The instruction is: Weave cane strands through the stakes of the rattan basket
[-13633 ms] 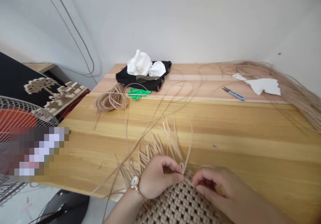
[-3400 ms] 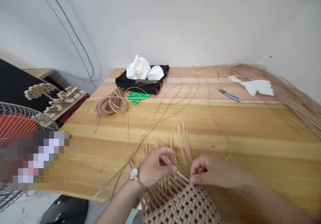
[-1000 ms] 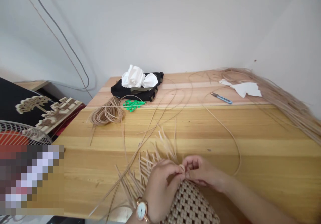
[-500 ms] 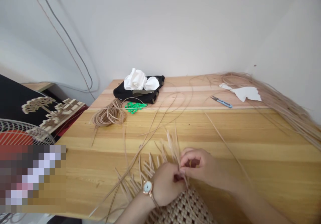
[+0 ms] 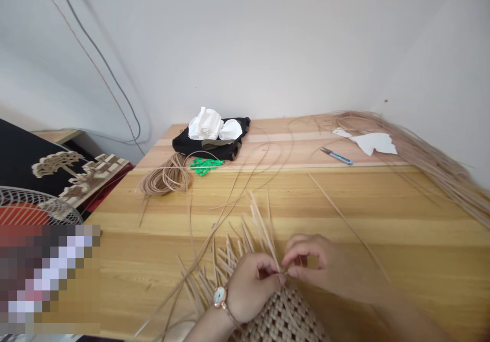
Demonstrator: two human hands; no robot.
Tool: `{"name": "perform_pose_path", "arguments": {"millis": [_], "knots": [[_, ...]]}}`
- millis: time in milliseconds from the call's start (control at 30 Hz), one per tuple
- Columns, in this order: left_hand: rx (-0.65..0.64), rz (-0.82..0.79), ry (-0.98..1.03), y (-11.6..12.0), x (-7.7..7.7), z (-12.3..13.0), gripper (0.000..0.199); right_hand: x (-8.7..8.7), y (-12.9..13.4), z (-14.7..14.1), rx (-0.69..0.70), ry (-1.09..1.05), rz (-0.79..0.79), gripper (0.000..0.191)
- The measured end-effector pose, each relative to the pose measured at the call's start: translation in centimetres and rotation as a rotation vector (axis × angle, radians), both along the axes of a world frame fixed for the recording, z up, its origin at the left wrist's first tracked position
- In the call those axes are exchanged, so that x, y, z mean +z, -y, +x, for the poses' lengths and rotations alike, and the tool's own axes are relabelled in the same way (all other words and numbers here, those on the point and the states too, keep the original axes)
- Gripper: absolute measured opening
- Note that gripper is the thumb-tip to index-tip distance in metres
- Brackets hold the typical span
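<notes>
Woven cane panel (image 5: pixel 281 316) sits at near edge of wooden table (image 5: pixel 383 199), loose stakes (image 5: pixel 245 235) fanning up from it. We note coil of cane (image 5: pixel 165 176) toward table's far left, blue-handled snips (image 5: pixel 337 156) far right. Left hand (image 5: pixel 254 286), wristwatch (image 5: pixel 219 297) on wrist, and right hand (image 5: pixel 317 265) close together, fingertips pinching single cane strand (image 5: pixel 285 270) at weave's upper edge.

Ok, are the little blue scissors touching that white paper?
Apart. The head view shows the blue-handled snips lying on the table, with a strip of wood showing between them and the white paper.
</notes>
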State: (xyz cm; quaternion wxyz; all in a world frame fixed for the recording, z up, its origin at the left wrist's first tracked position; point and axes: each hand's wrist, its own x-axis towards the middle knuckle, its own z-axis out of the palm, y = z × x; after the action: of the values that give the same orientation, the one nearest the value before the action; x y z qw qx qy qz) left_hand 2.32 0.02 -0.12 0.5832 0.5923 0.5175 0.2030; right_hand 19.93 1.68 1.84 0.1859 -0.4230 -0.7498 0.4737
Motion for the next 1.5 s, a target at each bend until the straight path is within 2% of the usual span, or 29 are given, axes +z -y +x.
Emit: {"name": "perform_pose_path", "arguments": {"millis": [100, 200, 400, 600, 700, 833, 1000, 1167, 1267, 1333, 1400, 1433, 1500], "knots": [[0.031, -0.039, 0.038, 0.0, 0.1, -0.1, 0.015, 0.5, 0.6, 0.5, 0.014, 0.021, 0.032, 0.01], [-0.009, -0.072, 0.104, -0.2, 0.3, -0.2, 0.016, 0.8, 1.0, 0.5, 0.008, 0.018, 0.055, 0.013], [-0.088, -0.129, 0.216, -0.7, 0.3, -0.4, 0.019, 0.8, 0.7, 0.1, 0.151, 0.03, 0.087, 0.037], [-0.044, -0.172, 0.167, -0.4, 0.1, -0.5, 0.018, 0.0, 0.7, -0.2, 0.096, 0.191, 0.208, 0.021], [-0.037, -0.164, 0.15, -0.3, 0.3, -0.5, 0.018, -0.4, 1.0, -0.3, 0.077, 0.182, 0.222, 0.009], [0.016, -0.116, 0.043, -0.2, 0.5, -0.6, 0.016, -0.8, 2.0, -0.4, 0.049, 0.174, 0.268, 0.012], [0.046, -0.08, 0.022, 0.1, 0.4, -1.0, 0.018, -1.1, 3.9, -0.7, 0.08, 0.275, 0.493, 0.02], [0.001, -0.066, 0.044, 0.0, 0.3, -1.1, 0.016, -1.1, 4.9, -1.7, 0.041, 0.37, 0.895, 0.018], [-0.02, -0.098, 0.104, -0.2, 0.1, -1.2, 0.015, -0.6, 4.8, -2.7, 0.131, 0.422, 1.03, 0.015], [-0.028, -0.116, 0.126, -0.3, 0.0, -1.2, 0.014, -0.2, 4.5, -3.2, 0.212, 0.438, 1.003, 0.013], [-0.033, -0.13, 0.133, -0.3, 0.0, -1.3, 0.014, 0.0, 4.1, -3.2, 0.24, 0.397, 0.891, 0.014], [-0.036, -0.138, 0.136, -0.3, 0.1, -1.4, 0.014, 0.0, 3.9, -3.0, 0.206, 0.342, 0.787, 0.014], [-0.038, -0.144, 0.137, -0.2, 0.3, -1.4, 0.015, -0.4, 3.4, -2.5, 0.051, 0.195, 0.475, 0.015]]}}
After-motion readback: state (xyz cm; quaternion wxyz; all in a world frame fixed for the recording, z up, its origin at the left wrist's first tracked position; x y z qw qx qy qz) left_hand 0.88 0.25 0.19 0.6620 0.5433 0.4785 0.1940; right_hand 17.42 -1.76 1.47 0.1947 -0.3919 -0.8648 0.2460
